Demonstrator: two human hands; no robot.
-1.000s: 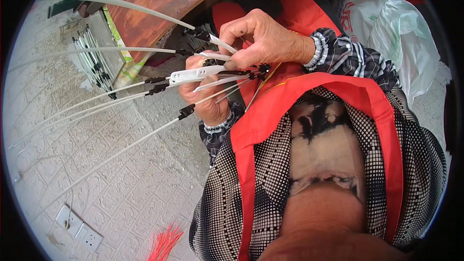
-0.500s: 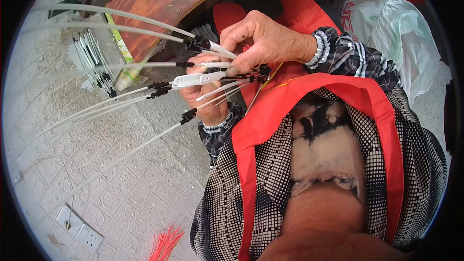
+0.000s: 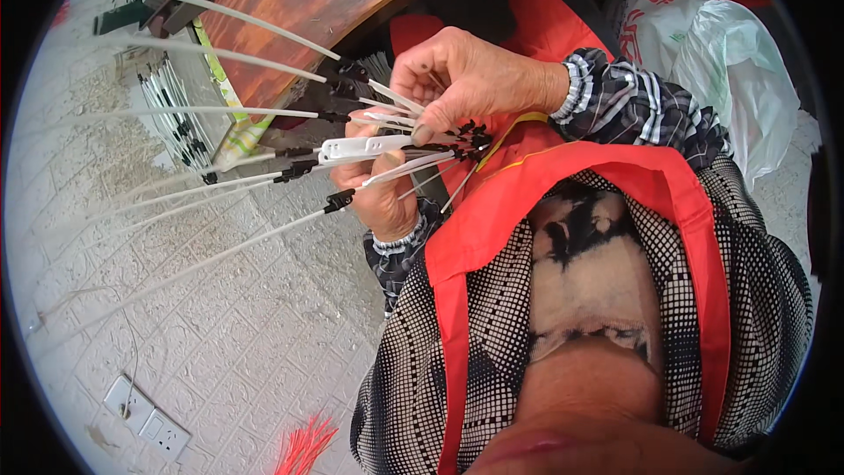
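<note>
An umbrella frame (image 3: 341, 200) of thin white ribs with black joints fans out to the left. Its ribs meet at a black hub (image 3: 475, 136) near my red apron. A flat white plastic piece (image 3: 362, 149) with small holes lies among the ribs. My left hand (image 3: 380, 198) is closed round the frame from below, partly hidden by the ribs. Above it, my right hand (image 3: 470, 75) has thumb and fingers bent in on the ribs beside the white piece. What exactly lies under that thumb is hidden.
More white ribs with black joints (image 3: 180, 119) lie at the left beside a wooden table (image 3: 290, 0). Dark parts rest on the tabletop. A white plastic bag (image 3: 738, 79) stands at the right. Red strands (image 3: 306, 447) and a wall socket (image 3: 148, 418) show below.
The ribs have swung slightly and their left ends have shifted. My right hand has moved a little down and left, its fingers still on the ribs. My left hand stays under the frame.
</note>
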